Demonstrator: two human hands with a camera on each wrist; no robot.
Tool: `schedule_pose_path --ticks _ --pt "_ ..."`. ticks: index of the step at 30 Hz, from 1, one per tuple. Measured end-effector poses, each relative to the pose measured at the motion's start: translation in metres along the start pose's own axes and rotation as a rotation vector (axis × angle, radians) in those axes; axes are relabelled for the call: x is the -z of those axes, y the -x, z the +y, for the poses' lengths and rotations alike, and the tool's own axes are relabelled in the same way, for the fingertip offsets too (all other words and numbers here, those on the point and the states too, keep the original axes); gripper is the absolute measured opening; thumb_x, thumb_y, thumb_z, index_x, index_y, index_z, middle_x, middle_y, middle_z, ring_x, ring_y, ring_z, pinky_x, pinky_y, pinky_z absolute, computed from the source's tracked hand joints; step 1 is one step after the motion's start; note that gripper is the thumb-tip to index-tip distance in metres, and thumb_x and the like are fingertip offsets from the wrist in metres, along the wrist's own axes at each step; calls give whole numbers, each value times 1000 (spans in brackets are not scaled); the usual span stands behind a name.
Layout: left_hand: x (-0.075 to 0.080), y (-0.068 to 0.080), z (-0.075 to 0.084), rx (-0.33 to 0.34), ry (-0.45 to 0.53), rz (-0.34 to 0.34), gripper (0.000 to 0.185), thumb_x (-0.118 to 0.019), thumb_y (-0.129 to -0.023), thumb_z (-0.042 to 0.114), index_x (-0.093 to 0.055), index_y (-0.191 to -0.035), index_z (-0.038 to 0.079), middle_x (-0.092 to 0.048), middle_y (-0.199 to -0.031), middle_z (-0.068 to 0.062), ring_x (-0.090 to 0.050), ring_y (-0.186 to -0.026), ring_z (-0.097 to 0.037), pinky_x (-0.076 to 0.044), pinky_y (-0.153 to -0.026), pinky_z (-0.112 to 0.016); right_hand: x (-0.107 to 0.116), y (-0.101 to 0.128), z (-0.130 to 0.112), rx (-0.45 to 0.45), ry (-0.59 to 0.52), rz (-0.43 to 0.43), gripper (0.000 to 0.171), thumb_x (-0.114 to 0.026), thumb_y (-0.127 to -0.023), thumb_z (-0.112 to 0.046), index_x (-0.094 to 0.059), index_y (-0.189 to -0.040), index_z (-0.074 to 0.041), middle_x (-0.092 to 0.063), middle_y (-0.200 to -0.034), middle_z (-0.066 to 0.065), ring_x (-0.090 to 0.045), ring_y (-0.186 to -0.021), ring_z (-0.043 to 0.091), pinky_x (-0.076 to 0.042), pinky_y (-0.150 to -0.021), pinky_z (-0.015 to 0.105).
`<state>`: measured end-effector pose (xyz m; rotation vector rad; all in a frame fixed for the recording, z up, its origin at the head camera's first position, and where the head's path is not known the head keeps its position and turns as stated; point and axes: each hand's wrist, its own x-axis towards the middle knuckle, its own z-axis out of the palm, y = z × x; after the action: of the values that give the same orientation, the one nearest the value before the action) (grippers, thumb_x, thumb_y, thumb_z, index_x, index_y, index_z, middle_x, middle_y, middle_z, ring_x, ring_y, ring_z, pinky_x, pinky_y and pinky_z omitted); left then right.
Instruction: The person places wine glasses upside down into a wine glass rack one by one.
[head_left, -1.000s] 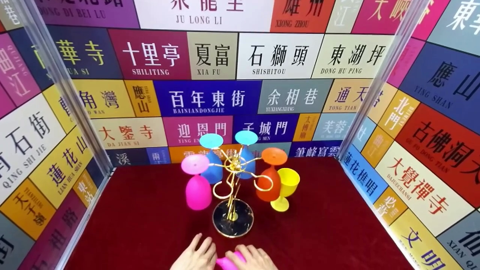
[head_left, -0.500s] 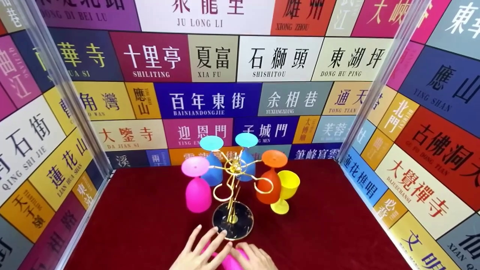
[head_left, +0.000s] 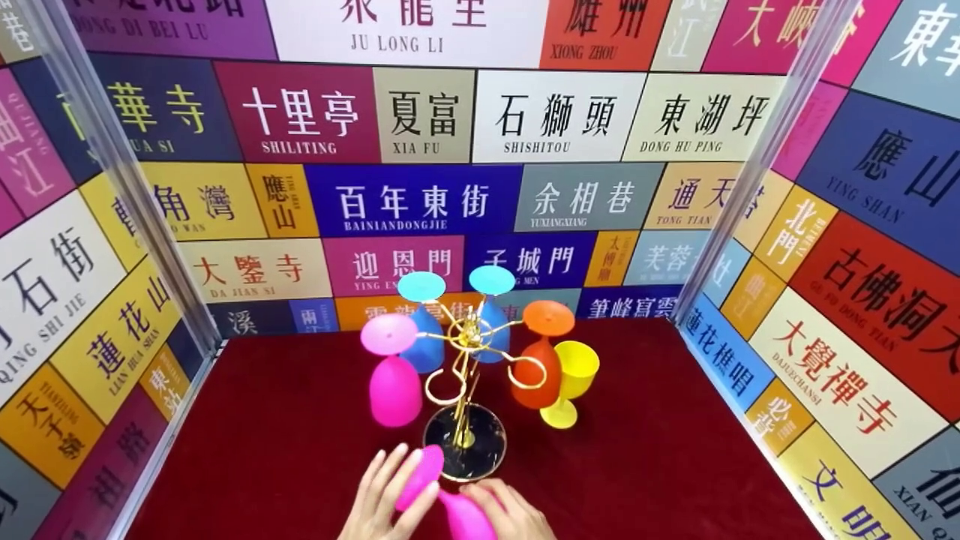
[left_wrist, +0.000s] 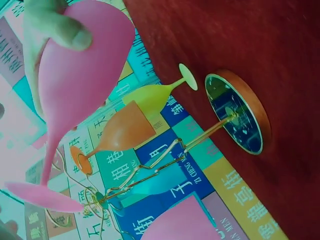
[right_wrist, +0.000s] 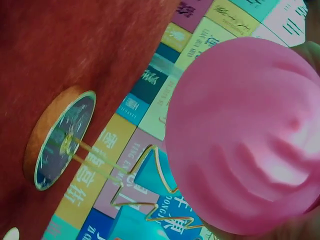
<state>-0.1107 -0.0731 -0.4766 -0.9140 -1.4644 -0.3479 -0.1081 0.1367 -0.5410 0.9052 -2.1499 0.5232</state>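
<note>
My right hand (head_left: pixel 510 514) grips a pink plastic goblet (head_left: pixel 466 519) by its bowl. In the left wrist view the thumb presses on that bowl, and the stem leads down to a round foot (left_wrist: pixel 45 196). My left hand (head_left: pixel 386 495) is beside the foot in the head view, its fingers extended and the thumb across the front. Just beyond both hands stands a gold goblet rack (head_left: pixel 465 431) with a black round base. The right wrist view is largely filled by the pink bowl (right_wrist: pixel 235 135), with the gripping fingers showing faintly through it.
Hanging upside down on the rack are a pink goblet (head_left: pixel 395 390), two blue goblets (head_left: pixel 422 341) and an orange goblet (head_left: pixel 536 371). Two front rings (head_left: pixel 446 384) hold no goblet. A yellow goblet (head_left: pixel 576 367) stands upright on the red tablecloth (head_left: pixel 637 450). Panels of signs enclose the table.
The held goblet has come up from the bottom edge, its foot now raised and showing. My left hand has risen from the tablecloth to the foot's left. My right hand stays nearly in place.
</note>
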Motion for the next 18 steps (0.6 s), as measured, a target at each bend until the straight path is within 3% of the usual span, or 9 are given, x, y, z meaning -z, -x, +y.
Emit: schedule_pose_path --ticks 3,9,14,18 --pt "0 -1 1 54 57 66 50 -43 -95 47 -54 -114 1 -56 -118 -30 -50 -120 -44 -32 -110 -49 4 -4 -5 -46 -45 22 62 -71 -71 -56 -59 -121 -22 -59 -113 -10 -60 -95 3 -51 -77 17" --pt "0 -12 3 95 145 179 50 -35 -100 38 -50 -115 -7 -49 -127 -34 -43 -128 -42 -32 -111 -43 9 -11 -8 -69 -147 67 71 -78 -64 -53 -58 -122 -17 -59 -116 -6 -61 -99 7 -50 -86 18" --pt "-1 -24 10 178 250 265 55 -43 -97 37 -46 -117 -14 -45 -132 -35 -39 -132 -40 -33 -111 -38 9 -13 -8 -64 -185 105 71 -79 -63 -52 -59 -120 -14 -58 -113 -5 -62 -96 7 -50 -85 17" --pt "-3 -26 18 243 303 300 54 -31 -101 32 -44 -120 -17 -43 -134 -35 -39 -133 -38 -33 -111 -37 10 -12 -6 -51 -219 112 69 -75 -67 -52 -58 -121 -11 -59 -112 -1 -62 -96 9 -51 -84 18"
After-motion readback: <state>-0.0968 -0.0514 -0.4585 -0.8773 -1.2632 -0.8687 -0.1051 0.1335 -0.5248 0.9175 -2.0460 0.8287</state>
